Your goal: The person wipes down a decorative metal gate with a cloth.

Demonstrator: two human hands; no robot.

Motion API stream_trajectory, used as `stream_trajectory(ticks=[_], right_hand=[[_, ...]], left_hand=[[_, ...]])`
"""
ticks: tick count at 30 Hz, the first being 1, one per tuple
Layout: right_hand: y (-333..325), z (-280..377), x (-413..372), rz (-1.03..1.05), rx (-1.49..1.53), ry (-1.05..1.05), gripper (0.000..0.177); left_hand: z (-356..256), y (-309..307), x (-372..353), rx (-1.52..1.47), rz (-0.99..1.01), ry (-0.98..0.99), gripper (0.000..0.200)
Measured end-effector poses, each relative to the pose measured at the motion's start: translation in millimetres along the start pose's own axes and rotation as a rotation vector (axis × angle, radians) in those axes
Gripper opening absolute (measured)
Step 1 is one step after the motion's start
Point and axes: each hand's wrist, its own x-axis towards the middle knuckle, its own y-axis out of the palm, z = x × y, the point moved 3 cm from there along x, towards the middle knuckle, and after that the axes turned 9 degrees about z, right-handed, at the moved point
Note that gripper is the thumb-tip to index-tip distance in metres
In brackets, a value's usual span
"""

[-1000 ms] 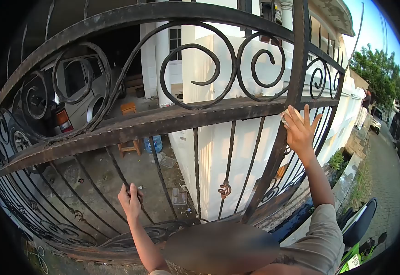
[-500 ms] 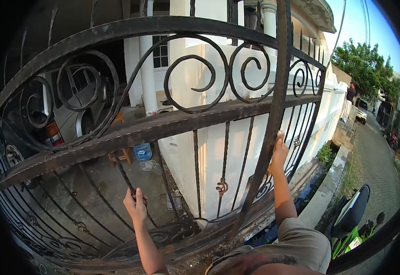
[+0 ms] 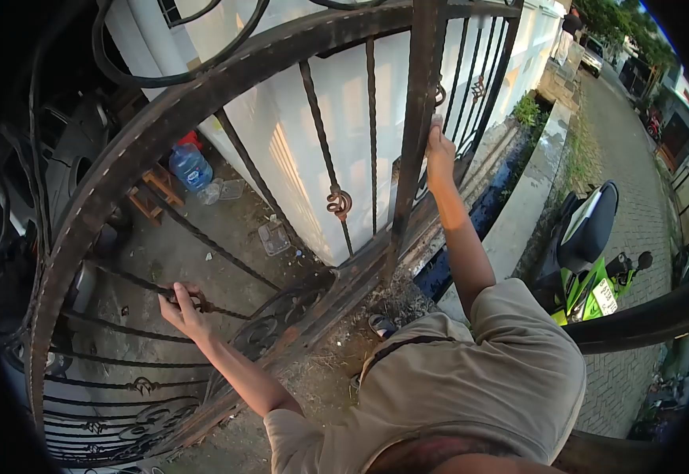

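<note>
A black wrought-iron gate [image 3: 226, 71] with twisted bars and scrollwork spans the view. My left hand [image 3: 182, 310] is closed around one of its twisted bars [image 3: 230, 313], low on the left. Higher up and to the right, my right hand [image 3: 439, 154] is closed at the thick upright post [image 3: 417, 103]; its fingers are partly hidden on the far side. A small pale patch shows at the tip of that hand, too small to make out. Between my hands are more bars, one with a curled ornament [image 3: 339, 204].
Behind the bars are a white wall [image 3: 281, 134], a blue water jug [image 3: 191, 167], a wooden stool [image 3: 163, 189] and a dark vehicle [image 3: 60, 174]. A green motorbike [image 3: 589, 292] stands right, near a drain [image 3: 479, 229] and paved lane [image 3: 621, 158]. Another person [image 3: 572, 24] is far off.
My view has tilted downward, bringing my torso and a foot into sight. Both hands still grip the gate, and it appears lower in the picture.
</note>
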Motion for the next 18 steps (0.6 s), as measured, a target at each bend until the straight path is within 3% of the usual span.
stream_trajectory(ticks=[2,3,4,6,7,8,9,12,14,15,17,18], right_hand=[[-29,-82,-54,-0.069,-0.17,0.077,0.046],[-40,-96,-62,0.048,-0.139,0.167,0.047],[-38,-82,-59,0.052,-0.145,0.183,0.047],[-1,14,-28,0.074,-0.013,0.212,0.046],[27,67,-15,0.025,0.095,0.16,0.043],[25,85,8,0.087,0.138,0.025,0.034],[36,94,24,-0.007,0.174,-0.012,0.033],[15,35,-9,0.007,0.088,0.026,0.034],[-23,-53,-62,0.012,-0.285,-0.097,0.04],[-55,-114,-85,0.012,-0.349,0.157,0.046],[-65,-114,-59,0.152,-0.25,0.137,0.043],[-70,-114,-46,0.222,-0.199,0.132,0.042]], left_hand=[[13,-6,0,0.004,0.033,-0.049,0.016],[18,-11,-1,-0.01,0.034,-0.041,0.015],[21,-13,-5,-0.003,0.034,-0.057,0.015],[20,-11,1,-0.036,0.044,0.009,0.013],[21,-11,3,-0.038,0.025,0.024,0.013],[24,-12,0,-0.111,0.046,-0.02,0.013],[25,-11,-1,-0.185,0.065,-0.061,0.013],[15,-9,0,-0.141,0.027,-0.032,0.015],[9,-5,0,-0.176,0.029,-0.066,0.017],[4,-5,-1,-0.186,-0.017,-0.038,0.017],[0,-5,-1,-0.239,0.029,-0.193,0.019],[-1,-3,1,-0.179,-0.025,-0.11,0.018]])
